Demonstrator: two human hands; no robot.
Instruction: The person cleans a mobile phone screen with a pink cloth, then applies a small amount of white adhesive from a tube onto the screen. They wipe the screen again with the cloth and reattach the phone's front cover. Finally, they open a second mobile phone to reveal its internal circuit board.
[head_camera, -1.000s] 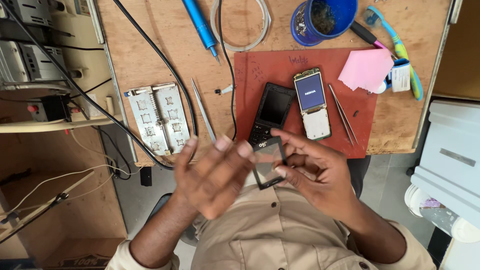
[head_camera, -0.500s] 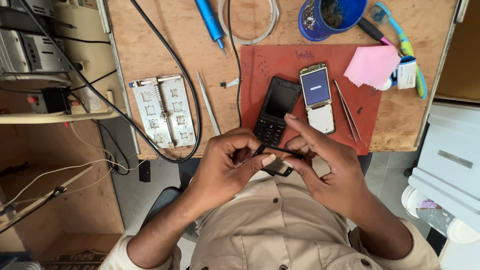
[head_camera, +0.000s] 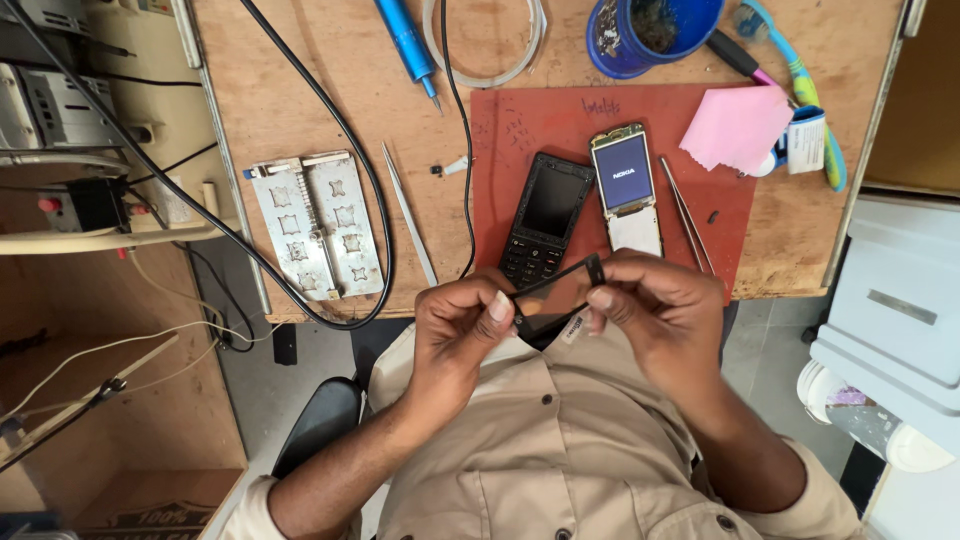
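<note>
Between both hands, thin black phone frame (head_camera: 556, 280) — edge-on, tilted

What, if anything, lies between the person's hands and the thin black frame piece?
Nothing visible. The left hand and right hand both pinch the thin black frame piece directly, one at each end, above the table edge.

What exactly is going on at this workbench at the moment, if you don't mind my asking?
A person in a tan shirt is seated at a wooden bench, holding a thin black phone frame between both hands: the left hand pinches one end, the right hand the other. On the red mat beyond lie a black keypad phone and an opened phone with a lit screen, with tweezers beside them.
</note>
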